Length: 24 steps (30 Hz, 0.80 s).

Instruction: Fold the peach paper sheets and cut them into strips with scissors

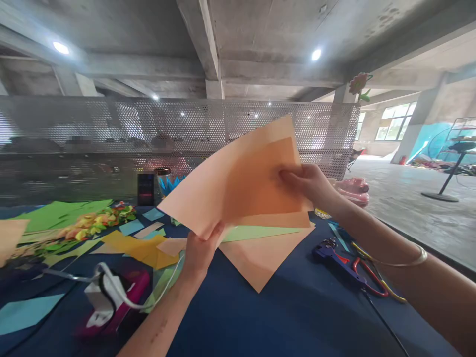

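Observation:
I hold a peach-orange paper sheet point(238, 178) lifted above a dark blue table point(260, 317). My left hand point(199, 253) pinches its lower corner from below. My right hand point(310, 186) grips its right edge, fingers closed over the paper; a thin bangle circles that wrist. The sheet is folded or doubled, so a darker orange patch shows through. Under it, flat on the table, lie another peach sheet point(260, 258) and a pale green sheet point(256, 232).
Green, yellow and light blue paper pieces point(137, 243) and paper flowers point(92, 225) litter the left side. A white and pink device with a cable point(107, 297) sits front left. Red-handled scissors point(366, 275) and a blue tool point(329, 253) lie right. A perforated metal screen point(148, 129) stands behind.

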{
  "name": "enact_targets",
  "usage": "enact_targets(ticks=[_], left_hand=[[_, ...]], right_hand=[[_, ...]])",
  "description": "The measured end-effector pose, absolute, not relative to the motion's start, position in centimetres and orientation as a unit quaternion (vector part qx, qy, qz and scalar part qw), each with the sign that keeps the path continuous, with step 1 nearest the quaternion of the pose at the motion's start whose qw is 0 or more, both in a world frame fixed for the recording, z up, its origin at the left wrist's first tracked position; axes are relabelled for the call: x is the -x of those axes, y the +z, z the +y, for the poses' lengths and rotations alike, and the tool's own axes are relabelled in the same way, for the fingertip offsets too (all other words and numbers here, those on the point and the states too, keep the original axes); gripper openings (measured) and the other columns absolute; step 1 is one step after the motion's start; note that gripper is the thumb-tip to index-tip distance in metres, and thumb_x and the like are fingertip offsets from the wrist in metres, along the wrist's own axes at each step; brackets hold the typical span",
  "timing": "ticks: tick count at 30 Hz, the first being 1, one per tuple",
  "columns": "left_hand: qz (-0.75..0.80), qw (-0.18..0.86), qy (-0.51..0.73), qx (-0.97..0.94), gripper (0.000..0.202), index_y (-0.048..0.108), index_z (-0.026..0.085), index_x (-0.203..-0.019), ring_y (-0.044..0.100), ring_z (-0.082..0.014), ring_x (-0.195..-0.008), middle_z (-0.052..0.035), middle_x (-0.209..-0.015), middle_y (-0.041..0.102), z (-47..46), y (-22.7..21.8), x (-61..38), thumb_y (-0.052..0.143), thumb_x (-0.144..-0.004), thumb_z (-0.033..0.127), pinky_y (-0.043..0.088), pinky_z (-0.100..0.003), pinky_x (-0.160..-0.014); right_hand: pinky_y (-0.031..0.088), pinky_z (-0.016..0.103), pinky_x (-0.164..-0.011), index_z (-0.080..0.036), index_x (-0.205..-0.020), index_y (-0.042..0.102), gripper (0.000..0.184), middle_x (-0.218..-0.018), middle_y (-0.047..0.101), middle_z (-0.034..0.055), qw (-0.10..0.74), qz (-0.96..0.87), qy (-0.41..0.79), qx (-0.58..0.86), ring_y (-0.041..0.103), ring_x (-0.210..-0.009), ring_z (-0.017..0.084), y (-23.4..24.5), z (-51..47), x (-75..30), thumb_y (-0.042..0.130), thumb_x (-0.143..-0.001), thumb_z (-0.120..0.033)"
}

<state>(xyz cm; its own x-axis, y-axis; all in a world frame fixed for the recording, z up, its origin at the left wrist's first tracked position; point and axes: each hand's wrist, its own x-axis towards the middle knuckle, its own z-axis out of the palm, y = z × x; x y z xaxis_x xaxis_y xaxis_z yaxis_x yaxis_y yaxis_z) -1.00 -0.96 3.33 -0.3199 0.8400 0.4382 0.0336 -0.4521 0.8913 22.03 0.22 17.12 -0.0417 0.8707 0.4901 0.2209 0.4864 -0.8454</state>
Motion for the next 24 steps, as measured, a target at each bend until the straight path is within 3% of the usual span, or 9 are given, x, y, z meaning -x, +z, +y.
enact_targets(ticks=[5, 11, 21, 24], left_hand=[[0.416, 0.345, 0.678, -0.499, 0.037, 0.069, 0.014, -0.093, 0.058, -0.0285, -0.113, -0.0105, -0.102, 0.072, -1.2, 3.6, 1.3, 0.075, -0.065, 0.038, 0.042, -0.041, -0.1], [0.419, 0.47, 0.593, -0.503, 0.043, 0.07, 0.013, -0.088, 0.067, -0.032, -0.088, -0.0126, -0.094, 0.074, -1.5, 3.3, 1.2, 0.078, -0.058, 0.043, 0.053, -0.038, -0.073], [0.392, 0.46, 0.646, -0.466, 0.045, 0.07, 0.014, -0.09, 0.062, -0.0316, -0.105, -0.0103, -0.096, 0.073, -1.2, 3.0, 0.9, 0.081, -0.053, 0.037, 0.049, -0.039, -0.089], [0.399, 0.45, 0.648, -0.467, 0.045, 0.07, 0.013, -0.089, 0.061, -0.0321, -0.106, -0.0111, -0.097, 0.073, -1.2, 2.9, 0.9, 0.082, -0.051, 0.034, 0.049, -0.04, -0.088]], right_hand=[[0.056, 0.027, -0.068, -0.016, -0.093, 0.072, 0.031, -0.092, 0.073, 0.0066, 0.536, -0.64, 0.336, 0.436, 0.068, -0.08, 0.02, 13.2, -1.0, -25.4, 0.072, -0.07, -0.036], [0.056, 0.037, -0.079, -0.018, -0.098, 0.071, 0.042, -0.099, 0.073, 0.0077, 0.522, -0.577, 0.452, 0.436, 0.067, -0.091, 0.028, 8.0, -1.1, -28.2, 0.079, -0.062, -0.037], [0.051, 0.041, -0.091, -0.02, -0.091, 0.074, 0.034, -0.102, 0.072, 0.0054, 0.524, -0.601, 0.431, 0.423, 0.064, -0.101, 0.029, 6.6, -1.2, -28.8, 0.077, -0.065, -0.04], [0.051, 0.041, -0.09, -0.02, -0.097, 0.072, 0.04, -0.102, 0.072, 0.0054, 0.529, -0.596, 0.443, 0.411, 0.064, -0.102, 0.029, 6.4, -1.1, -29.0, 0.08, -0.061, -0.038]])
